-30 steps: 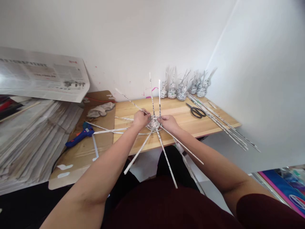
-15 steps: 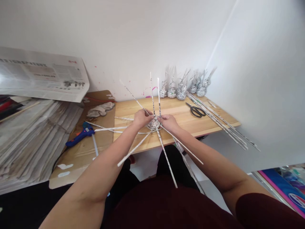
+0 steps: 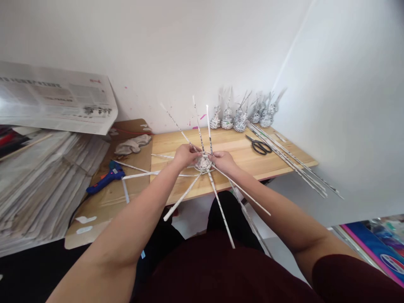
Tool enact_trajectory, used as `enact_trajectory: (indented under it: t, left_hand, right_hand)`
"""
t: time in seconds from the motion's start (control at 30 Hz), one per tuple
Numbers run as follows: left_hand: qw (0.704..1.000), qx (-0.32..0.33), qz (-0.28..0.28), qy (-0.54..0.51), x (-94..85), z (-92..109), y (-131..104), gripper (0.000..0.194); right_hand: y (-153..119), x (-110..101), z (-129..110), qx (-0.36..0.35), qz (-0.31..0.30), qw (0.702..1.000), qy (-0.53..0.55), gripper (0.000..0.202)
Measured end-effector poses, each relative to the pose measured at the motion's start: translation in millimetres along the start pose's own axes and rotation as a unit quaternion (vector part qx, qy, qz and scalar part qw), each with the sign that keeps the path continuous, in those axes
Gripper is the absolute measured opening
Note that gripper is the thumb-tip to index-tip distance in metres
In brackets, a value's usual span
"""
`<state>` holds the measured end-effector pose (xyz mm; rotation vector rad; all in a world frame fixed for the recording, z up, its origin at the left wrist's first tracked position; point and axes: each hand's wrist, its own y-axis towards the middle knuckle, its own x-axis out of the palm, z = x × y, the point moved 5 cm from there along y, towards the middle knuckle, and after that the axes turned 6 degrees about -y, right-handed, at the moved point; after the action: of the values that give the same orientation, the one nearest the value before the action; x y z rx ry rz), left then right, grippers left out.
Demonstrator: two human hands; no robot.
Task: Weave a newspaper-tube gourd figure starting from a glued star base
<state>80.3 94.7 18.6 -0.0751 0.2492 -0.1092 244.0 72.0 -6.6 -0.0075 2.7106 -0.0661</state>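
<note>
Between my hands is a small round woven base (image 3: 203,163) of rolled newspaper, with several long paper rods (image 3: 221,208) spreading out from it like spokes. My left hand (image 3: 187,155) pinches the far left side of the weave, where a rod slants up to the left. My right hand (image 3: 223,160) grips the weave's right edge, thumb and forefinger pressed together beside an upright rod (image 3: 209,130). Some rods point toward my body and pass over the table's front edge. The fingertips partly cover the rim of the weave.
Several woven newspaper gourds (image 3: 240,120) stand along the wall. Black-handled scissors (image 3: 260,146) and loose paper rods (image 3: 290,162) lie to the right on the wooden table (image 3: 176,141). At left are a blue glue gun (image 3: 109,177), a glove (image 3: 132,145) and stacked newspapers (image 3: 59,185).
My left hand has shifted slightly and its fingers have moved a little at the weave. The upper rods lean further left, and the near left rod has swung slightly right.
</note>
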Motion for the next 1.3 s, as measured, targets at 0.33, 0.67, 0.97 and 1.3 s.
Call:
enact_trajectory:
  t: [0.33,0.67,0.97,1.3]
  left_hand:
    - [0.991,-0.014,0.041,0.123,-46.8,23,-13,0.016]
    - [0.990,0.082,-0.042,0.111,-22.1,15,-7,0.039]
    - [0.994,0.044,-0.071,-0.071,-1.2,2,-10,0.041]
    - [0.987,0.017,-0.058,-0.150,0.8,-4,-14,0.045]
  right_hand:
    - [10,-11,-5,-0.022,-0.001,0.999,-0.048,0.019]
    - [7,4,-14,-0.049,-0.073,0.996,0.003,0.018]
    - [1,8,-6,-0.014,-0.087,0.991,0.100,0.011]
    - [-3,11,-2,0.013,-0.128,0.968,0.217,0.017]
